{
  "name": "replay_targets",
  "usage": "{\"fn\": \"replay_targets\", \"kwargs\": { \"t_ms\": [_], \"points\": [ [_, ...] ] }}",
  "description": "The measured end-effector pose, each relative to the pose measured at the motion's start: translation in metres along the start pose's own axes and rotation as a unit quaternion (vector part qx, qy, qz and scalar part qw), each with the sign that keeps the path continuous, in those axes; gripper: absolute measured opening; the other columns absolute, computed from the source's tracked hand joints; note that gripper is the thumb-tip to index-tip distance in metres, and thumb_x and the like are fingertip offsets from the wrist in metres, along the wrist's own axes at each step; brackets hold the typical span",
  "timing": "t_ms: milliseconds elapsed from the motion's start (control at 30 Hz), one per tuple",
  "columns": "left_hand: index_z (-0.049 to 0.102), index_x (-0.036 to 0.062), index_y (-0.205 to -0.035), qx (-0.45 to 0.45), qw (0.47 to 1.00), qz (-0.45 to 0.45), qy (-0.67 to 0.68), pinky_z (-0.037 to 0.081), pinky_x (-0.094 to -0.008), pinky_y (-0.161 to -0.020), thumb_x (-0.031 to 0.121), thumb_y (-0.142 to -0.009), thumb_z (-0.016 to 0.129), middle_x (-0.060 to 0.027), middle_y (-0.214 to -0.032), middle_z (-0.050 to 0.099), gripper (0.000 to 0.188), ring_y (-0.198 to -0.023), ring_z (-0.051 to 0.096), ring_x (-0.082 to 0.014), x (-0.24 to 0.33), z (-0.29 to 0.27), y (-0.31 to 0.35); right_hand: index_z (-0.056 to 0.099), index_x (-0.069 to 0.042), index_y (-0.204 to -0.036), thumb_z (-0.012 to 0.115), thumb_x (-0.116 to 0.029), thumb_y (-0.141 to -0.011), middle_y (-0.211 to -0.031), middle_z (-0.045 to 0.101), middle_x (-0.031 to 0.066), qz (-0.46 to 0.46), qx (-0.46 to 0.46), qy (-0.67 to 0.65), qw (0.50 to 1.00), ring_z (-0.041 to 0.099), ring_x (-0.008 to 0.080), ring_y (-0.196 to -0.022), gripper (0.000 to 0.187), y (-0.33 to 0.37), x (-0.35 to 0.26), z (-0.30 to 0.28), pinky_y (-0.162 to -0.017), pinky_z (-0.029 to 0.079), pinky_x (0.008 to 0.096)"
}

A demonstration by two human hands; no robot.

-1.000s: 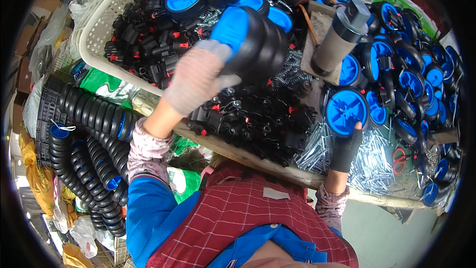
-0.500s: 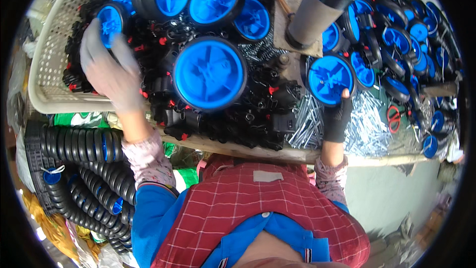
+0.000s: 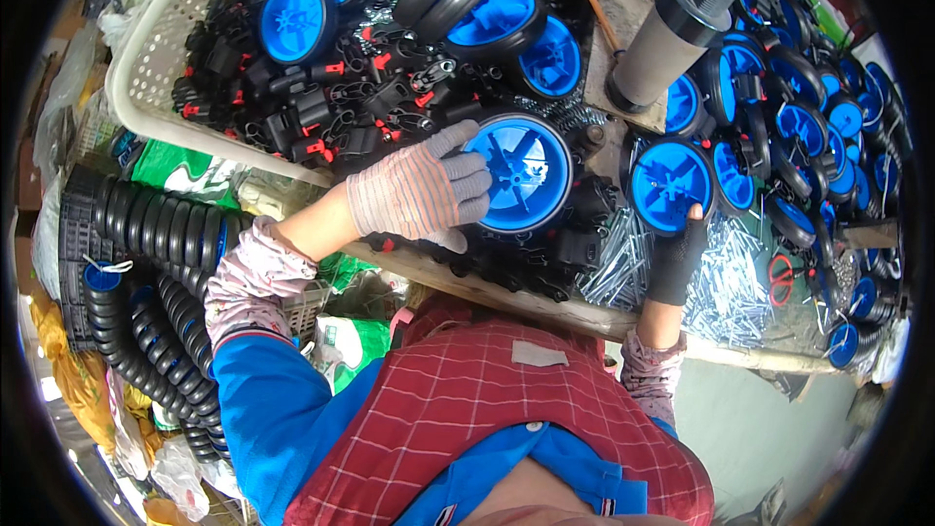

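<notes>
My left hand (image 3: 419, 190), in a pale striped glove, has its fingers bent against the left edge of a black-tyred blue wheel (image 3: 531, 175). That wheel faces up above black clip-like parts (image 3: 575, 245) at the table's front. Farther right, my right hand (image 3: 674, 258), in a black glove with a bare thumb tip, grips the near rim of another blue wheel (image 3: 672, 185); its other fingers are hidden. Loose metal pins (image 3: 726, 282) lie around the right hand, with more pins (image 3: 617, 258) to its left.
A pale perforated crate (image 3: 146, 88) holds black-and-red parts and wheels. Behind the hands stands a grey metal cylinder (image 3: 648, 58) on a block. Wheel assemblies (image 3: 804, 127) crowd the right side, near red-handled scissors (image 3: 781, 280). Rows of stacked tyres (image 3: 161, 219) lie at lower left.
My left hand has come from a small wheel in the crate, rightward and nearer, to the middle wheel, which sits farther right. The view has shifted; my right hand keeps its wheel.
</notes>
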State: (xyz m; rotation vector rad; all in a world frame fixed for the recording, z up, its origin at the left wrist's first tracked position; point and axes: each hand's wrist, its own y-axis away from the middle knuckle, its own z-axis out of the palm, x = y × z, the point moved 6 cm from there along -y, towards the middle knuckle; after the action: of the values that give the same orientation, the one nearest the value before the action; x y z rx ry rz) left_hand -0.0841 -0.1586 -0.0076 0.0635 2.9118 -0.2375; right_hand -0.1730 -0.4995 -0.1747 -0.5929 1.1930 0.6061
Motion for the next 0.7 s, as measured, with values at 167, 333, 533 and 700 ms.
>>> {"fn": "replay_targets", "kwargs": {
  "t_ms": [167,333,533,700],
  "points": [
    [0.056,0.0127,-0.082,0.053,0.99,0.026,-0.127,0.044,-0.0569,-0.105,0.024,-0.072,0.063,0.001,-0.079,0.052,0.016,-0.079,0.058,-0.0178,0.002,-0.02,0.002,0.05,0.006,-0.138,0.053,-0.041,-0.102,-0.128,0.059,0.0175,0.031,-0.012,-0.022,0.999,0.059,0.0228,-0.11,0.059,0.001,0.004,0.0,-0.094,0.05,0.0356],
    [0.06,0.0037,-0.095,0.107,0.95,-0.179,-0.232,0.043,-0.0615,-0.1,0.021,-0.068,0.077,-0.014,-0.095,0.058,0.036,-0.092,0.058,-0.0376,-0.061,-0.089,0.022,0.048,0.004,-0.141,0.052,-0.041,-0.101,-0.128,0.059,0.0159,0.019,-0.001,0.02,1.0,0.06,0.0235,-0.111,0.06,-0.001,-0.002,0.004,-0.094,0.05,0.0353],
    [0.055,0.0016,-0.133,0.006,0.858,-0.448,-0.251,0.049,-0.0447,-0.092,0.037,-0.083,0.074,-0.0242,-0.121,0.062,0.064,-0.109,0.061,-0.0416,-0.216,-0.101,0.016,0.043,-0.001,-0.146,0.065,-0.044,-0.092,-0.136,0.053,0.0133,0.081,-0.015,-0.124,0.989,0.055,0.0245,-0.12,0.072,0.001,0.0,0.007,-0.1,0.047,0.0396],
    [0.065,0.0035,-0.121,0.27,0.875,-0.336,0.223,0.051,-0.0314,-0.091,0.01,-0.095,0.062,-0.0138,-0.114,0.069,0.027,-0.106,0.067,-0.0233,-0.115,-0.066,-0.013,0.048,0.001,-0.14,0.063,-0.039,-0.094,-0.13,0.057,0.0133,0.094,0.024,-0.108,0.989,0.059,0.0236,-0.115,0.063,0.002,-0.006,0.005,-0.096,0.051,0.0377]
  ]
}}
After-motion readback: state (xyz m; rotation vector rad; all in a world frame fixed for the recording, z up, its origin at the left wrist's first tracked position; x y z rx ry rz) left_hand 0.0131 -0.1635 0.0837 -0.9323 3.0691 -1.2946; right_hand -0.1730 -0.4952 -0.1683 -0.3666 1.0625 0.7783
